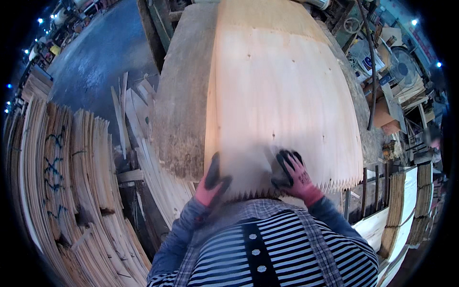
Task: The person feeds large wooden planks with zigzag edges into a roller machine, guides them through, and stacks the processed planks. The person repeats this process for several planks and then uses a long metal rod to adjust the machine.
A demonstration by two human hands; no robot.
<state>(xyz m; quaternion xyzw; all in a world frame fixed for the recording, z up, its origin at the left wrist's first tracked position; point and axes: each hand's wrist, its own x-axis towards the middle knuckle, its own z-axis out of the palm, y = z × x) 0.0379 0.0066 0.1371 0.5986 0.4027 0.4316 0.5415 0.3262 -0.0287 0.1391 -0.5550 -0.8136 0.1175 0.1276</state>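
Covering most of the worn grey-brown wooden table, a broad pale wood-veneer sheet with small dark knots is turning its saw-toothed near edge toward the person. The left hand, in a pink glove with dark fingers, is resting at the sheet's near left corner, thumb spread wide from the fingers. The right hand, gloved alike, is bending its fingers over the near edge, beside a grey blur; whether it is gripping anything, I cannot tell. Around them, tall layered veneer stacks are standing at left, loose pale wood strips are lying by the table, a bluish concrete floor is shining beyond, and a grey round fan is standing amid clutter at right.
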